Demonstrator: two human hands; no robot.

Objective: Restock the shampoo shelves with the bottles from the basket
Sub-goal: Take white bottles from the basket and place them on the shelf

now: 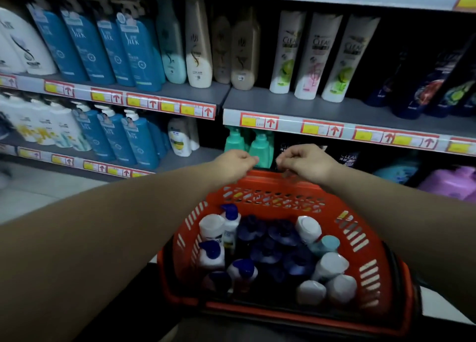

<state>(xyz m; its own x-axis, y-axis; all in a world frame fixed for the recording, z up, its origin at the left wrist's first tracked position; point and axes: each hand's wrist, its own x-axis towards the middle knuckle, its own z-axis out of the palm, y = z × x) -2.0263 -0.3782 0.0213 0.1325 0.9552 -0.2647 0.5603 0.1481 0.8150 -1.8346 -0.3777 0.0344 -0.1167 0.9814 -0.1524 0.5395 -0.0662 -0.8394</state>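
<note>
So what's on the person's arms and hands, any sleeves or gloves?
Nothing worn shows: left arm and right arm are bare, no sleeve in frame; left hand and right hand have no glove, watch or band. Too blurred to judge rings.

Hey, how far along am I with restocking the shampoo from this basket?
Barely started, it seems. Done: nothing that shows. In hand: left hand and right hand both grip the far rim of the red plastic basket. Left: the white and dark blue bottles filling it, all yet to be shelved.
</note>
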